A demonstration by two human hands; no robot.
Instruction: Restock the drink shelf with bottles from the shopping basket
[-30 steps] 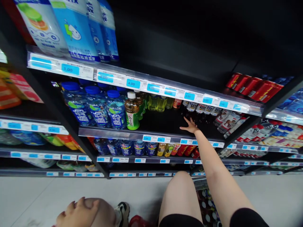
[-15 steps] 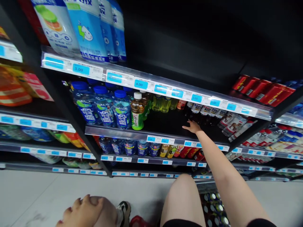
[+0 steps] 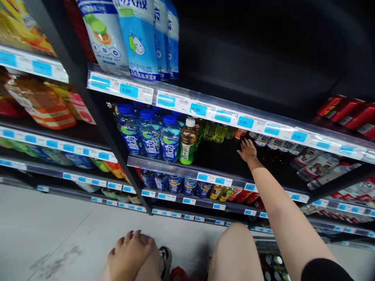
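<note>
My right hand [image 3: 248, 150] reaches into the middle shelf, fingers stretched out and holding nothing I can see. Just past its fingertips stands a bottle with an orange-pink label [image 3: 239, 134]; whether they touch is unclear. Dark bottles with white labels [image 3: 274, 143] stand to its right. Left of the hand are yellow-green bottles [image 3: 219, 134] at the back and a white-capped tea bottle [image 3: 188, 142] near the shelf's front edge. My left hand [image 3: 130, 251] lies over my left knee with its fingers spread a little.
Several blue-capped drink bottles [image 3: 152, 134] line the shelf's left part. Clear bottles [image 3: 318, 164] lean at its right end. Overhead runs a shelf edge with price tags [image 3: 222, 116]. A crate of bottles [image 3: 274, 259] stands on the floor beside my right knee.
My right hand has moved deeper into the shelf, toward the orange-pink-labelled bottle. The view has shifted left, so the shelves appear further right. My left hand stays on the knee.
</note>
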